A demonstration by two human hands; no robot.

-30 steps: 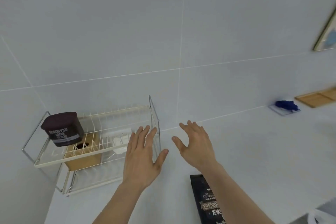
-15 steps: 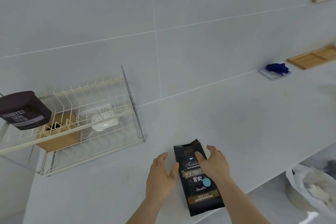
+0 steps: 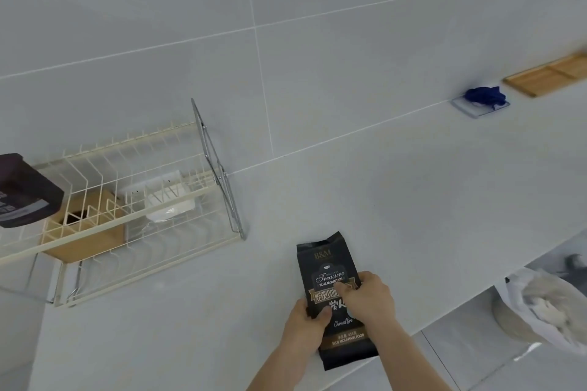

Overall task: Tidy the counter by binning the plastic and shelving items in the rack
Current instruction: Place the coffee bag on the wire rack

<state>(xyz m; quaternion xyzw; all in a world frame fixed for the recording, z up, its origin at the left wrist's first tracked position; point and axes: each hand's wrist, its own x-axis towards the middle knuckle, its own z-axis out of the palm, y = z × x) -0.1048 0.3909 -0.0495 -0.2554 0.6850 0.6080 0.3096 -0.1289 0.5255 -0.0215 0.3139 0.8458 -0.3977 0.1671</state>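
A black coffee bag (image 3: 327,267) with gold print lies flat on the white counter near its front edge. My left hand (image 3: 306,322) grips its left side, thumb on top. My right hand (image 3: 370,297) closes over its right side, fingers across the label. The cream wire rack (image 3: 133,200) stands to the left against the wall. Its upper shelf carries a dark brown cocoa tub (image 3: 25,192). Below sit a wooden box (image 3: 92,228) and a white container (image 3: 168,200).
A blue cloth (image 3: 484,96) on a small clear tray lies far right by the wall, beside a wooden tray (image 3: 549,74). Below the counter's edge at right stands a bin with a white plastic liner (image 3: 546,305).
The view tilted down from the rack. Both hands dropped from in front of the rack to the coffee bag and closed on its two sides.
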